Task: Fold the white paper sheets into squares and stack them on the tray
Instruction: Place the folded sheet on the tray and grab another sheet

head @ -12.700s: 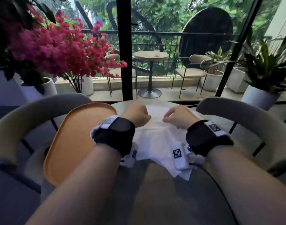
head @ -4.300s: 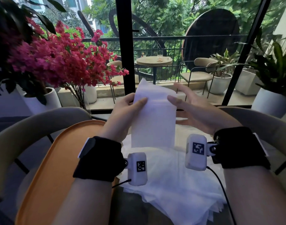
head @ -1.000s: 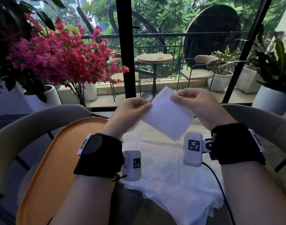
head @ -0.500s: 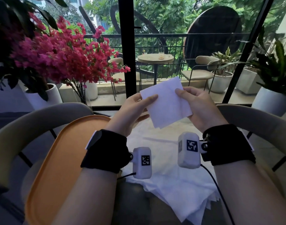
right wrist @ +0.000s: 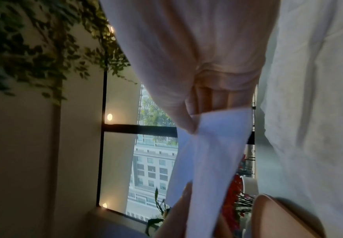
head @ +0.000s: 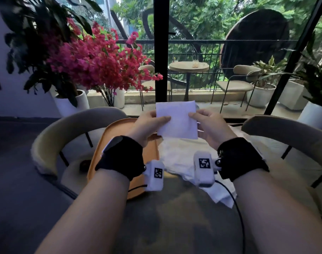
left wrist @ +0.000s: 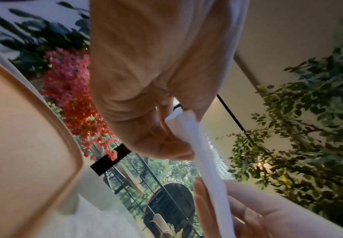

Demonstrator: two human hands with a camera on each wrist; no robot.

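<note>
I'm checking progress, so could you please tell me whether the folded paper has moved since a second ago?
Yes: the folded paper has shifted left toward the orange tray and turned square to the camera.

Behind the folded sheet [head: 176, 120], fingertips of left hand [head: 147, 125] and right hand [head: 209, 125] hidden. Stack of sheets [head: 182, 156] partly covered by wrists; tray [head: 109, 143] half covered by forearm. Wrist views blurred.
</note>
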